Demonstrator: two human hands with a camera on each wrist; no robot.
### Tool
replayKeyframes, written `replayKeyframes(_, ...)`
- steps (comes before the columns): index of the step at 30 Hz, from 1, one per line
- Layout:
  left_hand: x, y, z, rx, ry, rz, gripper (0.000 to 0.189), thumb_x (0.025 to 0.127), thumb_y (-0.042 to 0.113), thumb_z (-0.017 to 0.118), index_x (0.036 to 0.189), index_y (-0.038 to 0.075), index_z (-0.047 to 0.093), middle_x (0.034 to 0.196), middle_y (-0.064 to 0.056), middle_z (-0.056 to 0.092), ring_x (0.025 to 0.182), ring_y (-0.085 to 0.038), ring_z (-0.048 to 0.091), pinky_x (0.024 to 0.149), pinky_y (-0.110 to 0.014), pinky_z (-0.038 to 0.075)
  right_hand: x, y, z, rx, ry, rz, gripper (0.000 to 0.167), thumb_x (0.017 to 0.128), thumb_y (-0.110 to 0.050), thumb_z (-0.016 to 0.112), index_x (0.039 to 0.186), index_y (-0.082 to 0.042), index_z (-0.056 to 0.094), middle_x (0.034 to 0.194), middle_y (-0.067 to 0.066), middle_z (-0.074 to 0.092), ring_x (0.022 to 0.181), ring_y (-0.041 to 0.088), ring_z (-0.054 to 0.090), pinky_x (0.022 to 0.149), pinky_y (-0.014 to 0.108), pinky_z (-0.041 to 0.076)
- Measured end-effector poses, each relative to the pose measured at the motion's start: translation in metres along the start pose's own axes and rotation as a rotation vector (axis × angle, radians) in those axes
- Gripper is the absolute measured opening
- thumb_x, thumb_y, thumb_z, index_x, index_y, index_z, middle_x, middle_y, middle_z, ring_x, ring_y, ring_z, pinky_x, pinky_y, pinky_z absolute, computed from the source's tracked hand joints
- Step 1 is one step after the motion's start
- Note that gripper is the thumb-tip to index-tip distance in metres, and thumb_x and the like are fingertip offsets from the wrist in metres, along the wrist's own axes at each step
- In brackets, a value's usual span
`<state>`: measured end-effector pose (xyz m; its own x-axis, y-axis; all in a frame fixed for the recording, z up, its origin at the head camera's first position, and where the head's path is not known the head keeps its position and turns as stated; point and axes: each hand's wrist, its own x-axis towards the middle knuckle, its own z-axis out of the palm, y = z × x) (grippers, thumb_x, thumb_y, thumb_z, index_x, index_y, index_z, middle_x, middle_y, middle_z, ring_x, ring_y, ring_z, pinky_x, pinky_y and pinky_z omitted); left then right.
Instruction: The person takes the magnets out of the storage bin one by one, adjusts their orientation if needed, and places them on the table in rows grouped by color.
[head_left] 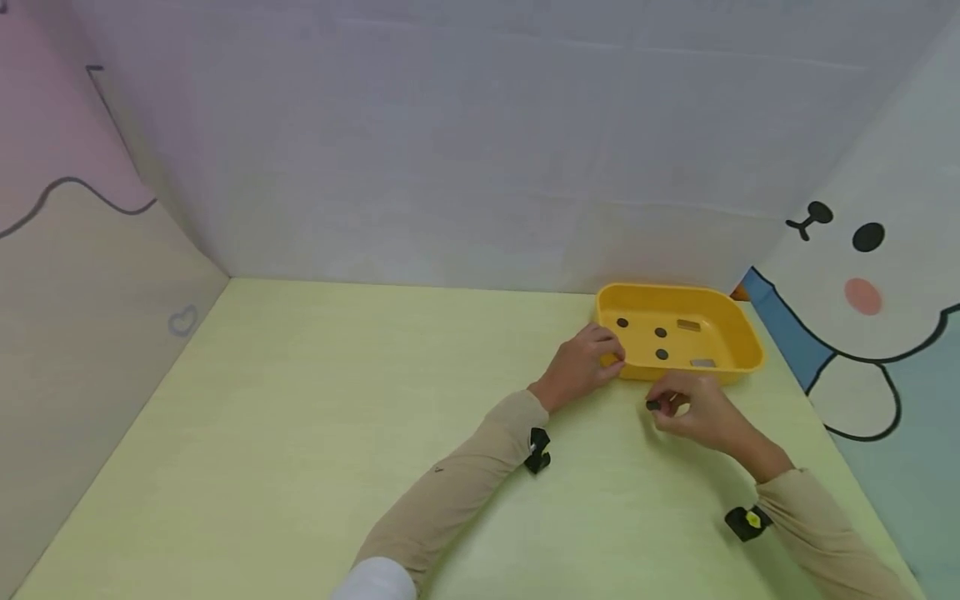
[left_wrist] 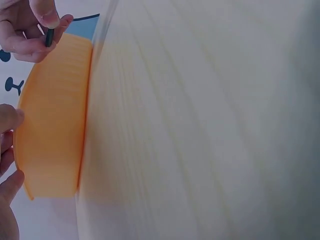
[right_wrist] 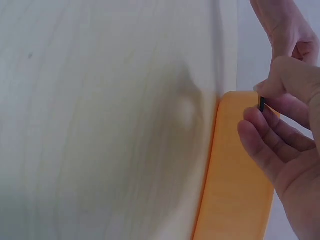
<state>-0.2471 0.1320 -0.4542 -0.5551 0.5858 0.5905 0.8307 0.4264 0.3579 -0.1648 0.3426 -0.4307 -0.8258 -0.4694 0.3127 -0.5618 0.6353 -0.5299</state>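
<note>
A yellow plastic tray [head_left: 729,329] stands at the back right of the table. My left hand [head_left: 581,367] holds its rim at the near left corner, with fingers and thumb at the edge in the left wrist view. Just in front of the tray's near wall, my right hand [head_left: 697,410] pinches a small dark disc [head_left: 653,406] between thumb and fingers. In the right wrist view the disc [right_wrist: 261,104] shows edge-on. Inside the tray lie three dark round discs [head_left: 661,332], a brownish rectangular piece [head_left: 687,325] and a grey rectangular piece [head_left: 702,363].
The pale yellow-green tabletop [head_left: 337,417] stretches to the left and front. A whitish wall [head_left: 450,167] rises behind the tray, and a side panel with a cartoon face [head_left: 862,267] stands close on its right. Each wrist wears a small black device [head_left: 747,522].
</note>
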Motion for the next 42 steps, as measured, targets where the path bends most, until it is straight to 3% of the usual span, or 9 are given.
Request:
replayKeyframes(9,0.0,-0.001,0.0,-0.016,-0.002,0.018,0.005,0.088,0.02,0.068,0.088,0.016,0.07,0.098,0.004,0.063,0.098,-0.011,0.053,0.082,-0.011,0.042,-0.001,-0.004,0.01,0.011,-0.026,0.034,0.023,0.067,0.009,0.073,0.081,-0.008,0.066,0.076,-0.002,0.059,0.063,0.011,0.054,0.055,0.028,0.051)
replayKeyframes(15,-0.005,0.0,0.0,0.065,0.003,0.037,0.004,0.087,0.02,0.069,0.086,0.016,0.07,0.095,0.004,0.063,0.095,-0.01,0.054,0.079,-0.011,0.043,-0.002,-0.004,0.021,0.037,-0.074,0.035,0.022,0.069,0.008,0.074,0.081,-0.008,0.067,0.077,-0.002,0.06,0.064,0.012,0.055,0.055,0.028,0.05)
replayKeyframes(22,-0.003,0.003,0.0,0.101,0.015,0.074,0.005,0.087,0.02,0.067,0.087,0.017,0.071,0.092,0.005,0.063,0.092,-0.01,0.054,0.081,-0.012,0.043,-0.005,0.0,0.024,0.028,-0.142,0.111,0.019,0.071,0.004,0.075,0.083,-0.009,0.067,0.076,-0.005,0.059,0.064,0.009,0.053,0.056,0.024,0.047)
replayKeyframes(32,0.008,-0.002,-0.003,0.17,-0.082,0.092,0.006,0.087,0.024,0.065,0.088,0.019,0.069,0.093,0.008,0.059,0.089,-0.007,0.049,0.074,-0.012,0.04,0.002,0.0,0.024,0.013,-0.213,0.151,0.018,0.073,0.003,0.072,0.086,-0.007,0.066,0.078,-0.003,0.058,0.067,0.012,0.052,0.059,0.024,0.046)
replayKeyframes(37,0.012,-0.003,-0.005,0.187,-0.085,0.105,0.007,0.087,0.025,0.065,0.088,0.019,0.067,0.092,0.007,0.059,0.088,-0.008,0.048,0.071,-0.013,0.04,0.004,-0.003,0.024,-0.013,-0.197,0.144,0.019,0.074,0.004,0.071,0.085,-0.01,0.066,0.077,-0.003,0.056,0.067,0.011,0.051,0.06,0.024,0.045)
replayKeyframes(42,0.013,-0.001,-0.005,0.171,-0.1,0.079,0.008,0.087,0.028,0.066,0.087,0.019,0.067,0.09,0.007,0.059,0.086,-0.009,0.048,0.068,-0.013,0.04,0.001,-0.003,0.024,-0.015,-0.185,0.131,0.019,0.074,0.004,0.072,0.086,-0.009,0.066,0.079,-0.003,0.056,0.067,0.01,0.051,0.059,0.024,0.045)
